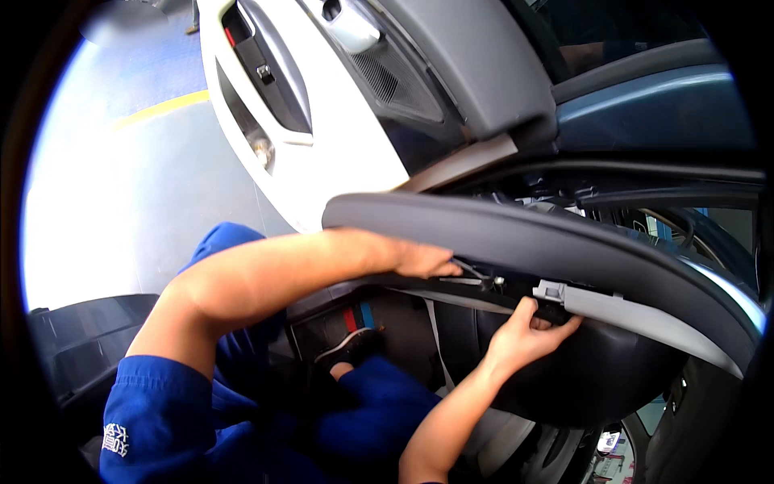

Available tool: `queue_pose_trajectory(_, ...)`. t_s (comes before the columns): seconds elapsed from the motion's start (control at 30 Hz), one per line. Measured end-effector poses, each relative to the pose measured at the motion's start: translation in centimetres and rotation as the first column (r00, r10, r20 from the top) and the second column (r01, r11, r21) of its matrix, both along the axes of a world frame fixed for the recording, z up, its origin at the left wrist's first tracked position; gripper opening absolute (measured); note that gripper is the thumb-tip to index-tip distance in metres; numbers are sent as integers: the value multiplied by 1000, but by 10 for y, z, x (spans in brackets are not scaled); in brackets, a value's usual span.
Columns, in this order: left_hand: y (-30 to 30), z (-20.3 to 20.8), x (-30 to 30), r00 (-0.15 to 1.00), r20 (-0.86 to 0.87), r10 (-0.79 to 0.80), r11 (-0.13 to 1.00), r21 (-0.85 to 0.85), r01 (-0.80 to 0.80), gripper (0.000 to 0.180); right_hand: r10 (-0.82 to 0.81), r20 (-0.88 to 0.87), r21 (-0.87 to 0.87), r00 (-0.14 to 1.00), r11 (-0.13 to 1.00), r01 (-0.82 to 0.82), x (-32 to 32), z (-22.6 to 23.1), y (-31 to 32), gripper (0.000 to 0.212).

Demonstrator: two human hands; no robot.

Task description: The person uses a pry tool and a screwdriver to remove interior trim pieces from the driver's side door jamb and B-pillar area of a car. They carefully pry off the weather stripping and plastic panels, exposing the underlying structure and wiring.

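Note:
I reach with both bare hands into an opening along the edge of a dark grey dashboard [492, 230]. My left hand [423, 260] is closed at the opening around a slim tool [468, 279] with two thin prongs; its exact kind is hard to make out. A small pale fitting [500, 281] sits just beyond the prongs. Thumb and fingers of my right hand [524, 335] pinch a small black part [551, 313], partly hidden by the fingers. Right above that part is the squared end of a light grey trim strip [621, 313].
To the left a white car door with a grey and black inner panel [355, 121] stands open. Below my right hand is a rounded black panel [597, 371]. My leg and black shoe [348, 347] are in the footwell. Windscreen glass lies beyond the dashboard.

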State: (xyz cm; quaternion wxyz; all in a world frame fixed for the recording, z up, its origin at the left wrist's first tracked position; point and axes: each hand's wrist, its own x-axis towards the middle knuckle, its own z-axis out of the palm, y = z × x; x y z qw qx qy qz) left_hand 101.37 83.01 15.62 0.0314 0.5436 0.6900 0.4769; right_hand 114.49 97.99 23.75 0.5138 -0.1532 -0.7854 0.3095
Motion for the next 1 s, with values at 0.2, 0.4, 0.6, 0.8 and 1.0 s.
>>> queue_pose_trajectory(0.2, -35, -22, 38, 980, 79, 181, 865, 461, -197, 15, 29, 48, 132, 998, 991, -35, 5, -6, 11, 58)
queue_pose_trajectory(0.4, -74, 18, 44, 983, 149, 106, 959, -278, -61, 39, 108, 51, 44, 993, 993, -110, 18, -1, 14, 56)
queue_pose_trajectory(0.6, -81, -2, 62, 995, 64, 76, 983, 164, -86, 30, 106, 74, 221, 992, 968, -120, 18, -1, 14, 54)
queue_pose_trajectory(0.8, -64, -10, 73, 984, 98, 146, 983, -125, -133, 29, 71, -32, 41, 997, 997, -69, 20, -3, 27, 51)
queue_pose_trajectory(1.0, -68, -4, 85, 984, 86, 155, 970, -201, -136, 45, 185, 17, 73, 983, 980, -186, 25, -1, 35, 67)
